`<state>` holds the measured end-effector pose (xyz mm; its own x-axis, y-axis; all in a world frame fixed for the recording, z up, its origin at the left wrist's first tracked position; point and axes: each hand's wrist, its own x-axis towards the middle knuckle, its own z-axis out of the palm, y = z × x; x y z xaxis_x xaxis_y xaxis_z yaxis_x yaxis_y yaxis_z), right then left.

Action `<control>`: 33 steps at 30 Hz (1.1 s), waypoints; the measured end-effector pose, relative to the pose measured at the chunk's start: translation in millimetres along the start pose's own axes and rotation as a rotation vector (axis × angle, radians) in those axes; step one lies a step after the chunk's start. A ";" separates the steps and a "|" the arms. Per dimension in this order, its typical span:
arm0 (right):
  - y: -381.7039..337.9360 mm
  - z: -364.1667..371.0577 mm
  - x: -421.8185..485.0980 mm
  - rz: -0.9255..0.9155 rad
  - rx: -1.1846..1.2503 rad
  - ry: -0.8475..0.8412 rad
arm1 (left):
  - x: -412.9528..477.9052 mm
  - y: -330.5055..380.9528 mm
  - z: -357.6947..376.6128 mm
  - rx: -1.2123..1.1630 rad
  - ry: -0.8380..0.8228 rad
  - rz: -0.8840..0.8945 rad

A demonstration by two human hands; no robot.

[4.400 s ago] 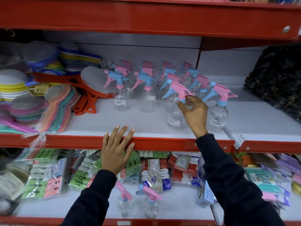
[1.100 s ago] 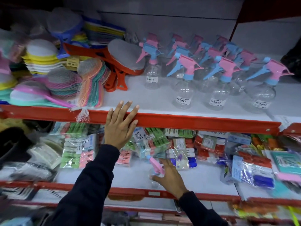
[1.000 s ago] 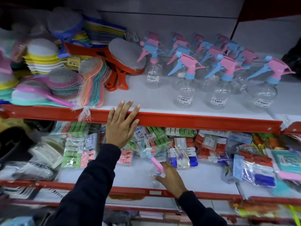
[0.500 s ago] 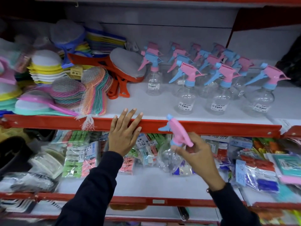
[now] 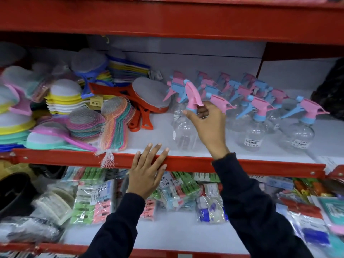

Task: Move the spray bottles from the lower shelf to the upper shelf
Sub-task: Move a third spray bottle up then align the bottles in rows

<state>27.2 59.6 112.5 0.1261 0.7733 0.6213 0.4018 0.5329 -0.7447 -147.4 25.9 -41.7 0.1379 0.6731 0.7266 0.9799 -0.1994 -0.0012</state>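
Note:
My right hand grips the neck of a clear spray bottle with a pink and blue trigger head, holding it over the front of the upper shelf, left of the other bottles. Several clear spray bottles with pink and blue heads stand in rows on that shelf to the right. My left hand lies flat with spread fingers on the shelf's red front edge. On the lower shelf I see no spray bottle.
Netted scrubbers, stacked coloured brushes and orange-handled brushes fill the upper shelf's left half. Bagged clothes pegs and other packets crowd the back of the lower shelf. A red beam runs overhead.
My right hand took a spray bottle from the lower shelf and has lifted it up past the red edge onto the upper shelf level. My left hand stayed on the edge.

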 end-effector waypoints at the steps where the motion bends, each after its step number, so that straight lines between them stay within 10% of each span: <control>1: 4.4 8.6 2.0 -0.001 -0.028 0.007 | -0.2 -0.4 0.1 0.000 -0.002 0.002; 23: 26.3 39.3 -4.2 0.069 -0.140 0.034 | -0.9 3.7 -8.7 -0.091 -0.074 -0.015; 33: 39.9 26.7 -32.4 0.078 -0.059 -0.012 | 55.6 24.3 -44.7 -0.565 -0.152 -0.365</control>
<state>15.0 64.9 56.2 0.1482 0.8160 0.5588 0.4440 0.4499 -0.7749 -122.4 26.7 29.4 -0.1270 0.8520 0.5079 0.7481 -0.2539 0.6131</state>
